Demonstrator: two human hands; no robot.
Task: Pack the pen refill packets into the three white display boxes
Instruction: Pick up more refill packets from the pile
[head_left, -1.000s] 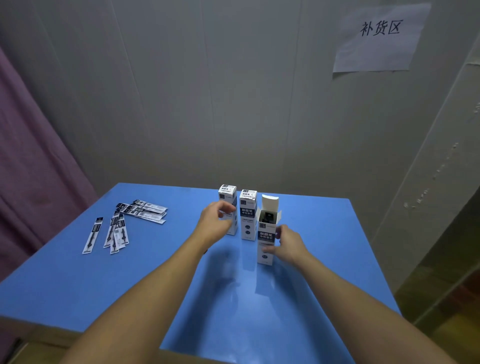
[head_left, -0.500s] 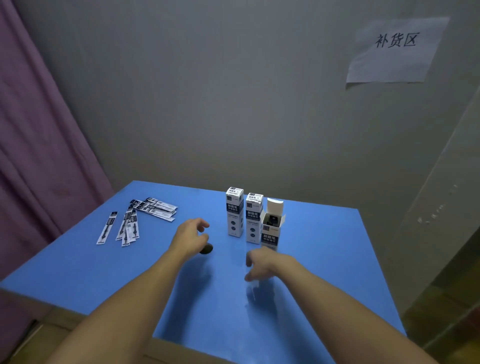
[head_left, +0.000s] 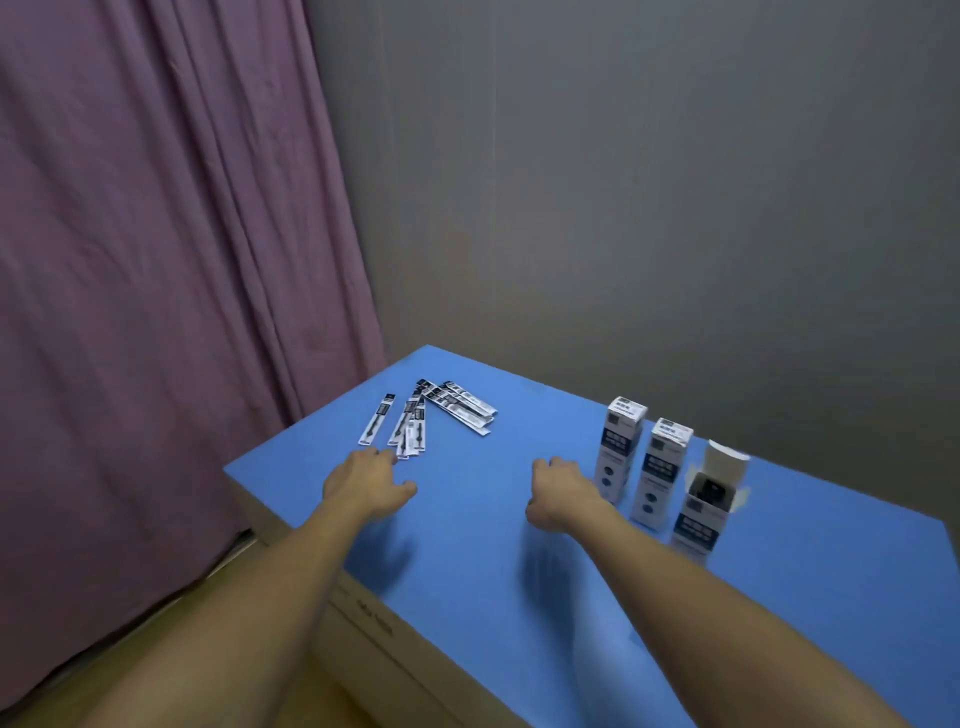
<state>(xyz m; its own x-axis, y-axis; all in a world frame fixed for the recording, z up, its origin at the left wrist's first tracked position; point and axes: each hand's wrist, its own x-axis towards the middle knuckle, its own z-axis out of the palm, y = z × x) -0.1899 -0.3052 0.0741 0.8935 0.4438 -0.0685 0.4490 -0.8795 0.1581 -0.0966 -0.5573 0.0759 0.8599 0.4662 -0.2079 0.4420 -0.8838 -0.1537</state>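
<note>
Head view: I see my left grip (head_left: 370, 484), fingers relaxed and apart, reaching the refill packets (head_left: 431, 415) at ten o'clock on the blue surface (head_left: 519, 597). My right grip (head_left: 561, 491) is loosely curled, empty, beside three white boxes (head_left: 665, 467) at two o'clock.

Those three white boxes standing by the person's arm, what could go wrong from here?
The right hand and forearm lie close beside the tall narrow display boxes, so a sideways swing could topple them. Only the open box has its flap up; the other two look closed and would need opening first. The refill packets overlap in a loose pile near the left hand, so a quick grab may scatter some toward the edge of the blue table.
</note>
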